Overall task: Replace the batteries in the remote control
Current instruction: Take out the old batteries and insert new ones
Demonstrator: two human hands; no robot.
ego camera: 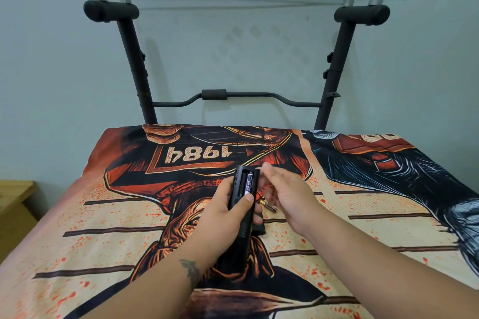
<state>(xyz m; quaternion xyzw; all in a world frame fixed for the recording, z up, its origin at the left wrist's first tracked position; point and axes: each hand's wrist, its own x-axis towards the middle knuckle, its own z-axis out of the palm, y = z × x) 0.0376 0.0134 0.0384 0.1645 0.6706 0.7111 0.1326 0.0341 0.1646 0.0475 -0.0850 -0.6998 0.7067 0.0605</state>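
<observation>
The left hand (228,211) gripped the remote control (243,199), one battery (249,183) seated; the right hand (282,190), loosely open and empty beside it, next needed the loose battery (268,205).

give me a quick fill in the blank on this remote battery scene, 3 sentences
1. The remote control is gripped in the person's ____ hand.
2. Its open compartment shows ____ battery seated, beside an empty slot.
3. The number printed upside down on the bedspread reads ____.

Missing words: left; one; 1984
</observation>
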